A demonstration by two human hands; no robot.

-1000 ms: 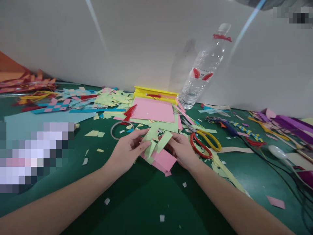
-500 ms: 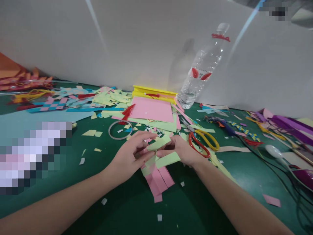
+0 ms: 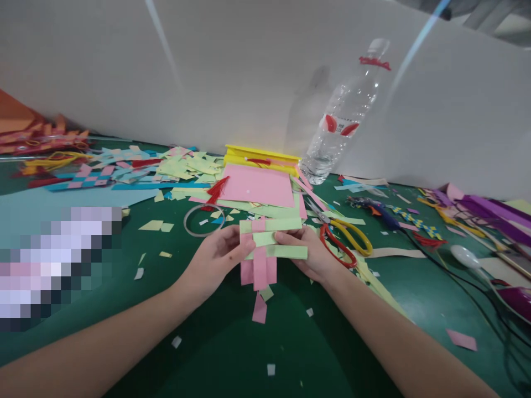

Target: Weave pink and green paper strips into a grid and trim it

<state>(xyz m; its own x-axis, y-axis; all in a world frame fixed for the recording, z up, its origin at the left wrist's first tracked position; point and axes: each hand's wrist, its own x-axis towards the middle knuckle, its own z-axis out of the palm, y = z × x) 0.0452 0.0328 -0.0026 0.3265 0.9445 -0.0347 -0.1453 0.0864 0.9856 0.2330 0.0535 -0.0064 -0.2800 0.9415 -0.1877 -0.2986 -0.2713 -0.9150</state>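
The left hand (image 3: 219,253) pinches the pink-and-green paper weave (image 3: 260,268) by its left edge; the right hand (image 3: 314,253) clasps its green strips (image 3: 288,224) over the tabletop (image 3: 224,354), scissors (image 3: 331,223) just beside, scraps (image 3: 271,369) dotting the room between the forearms (image 3: 136,323).

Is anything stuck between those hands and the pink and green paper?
Nothing visible is: the left-hand grip and right-hand grip both touch the paper. The scissors lie off to the right, not between.
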